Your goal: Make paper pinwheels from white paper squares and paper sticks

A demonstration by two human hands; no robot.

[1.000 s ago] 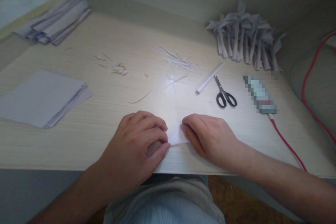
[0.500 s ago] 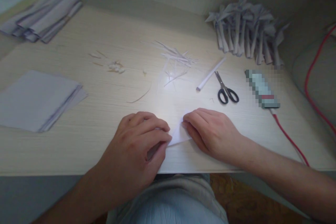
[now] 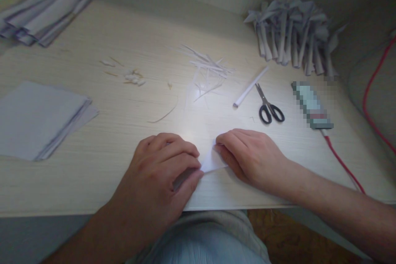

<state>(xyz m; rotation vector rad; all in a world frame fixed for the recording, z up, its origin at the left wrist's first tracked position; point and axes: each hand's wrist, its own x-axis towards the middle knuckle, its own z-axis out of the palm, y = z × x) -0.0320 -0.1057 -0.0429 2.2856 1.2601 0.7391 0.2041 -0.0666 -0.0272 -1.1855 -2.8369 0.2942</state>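
Note:
A small folded piece of white paper lies near the table's front edge between my hands. My left hand pinches its left corner between thumb and fingertips. On the other side, my right hand is closed on the paper's right part, with curled fingers covering that portion. Beyond my right hand rest a rolled white paper tube and black-handled scissors, their blades pointing away from me. Thin paper strips lie in a loose heap farther back.
A stack of paper sheets lies at left, with folded paper strips behind it. Cotton swab tips are scattered mid-table. Several paper pinwheels lean at back right. A phone trails a red cable.
The camera view has shifted slightly. Both hands stay on the folded paper, and my left thumb has moved a little to the right along its corner.

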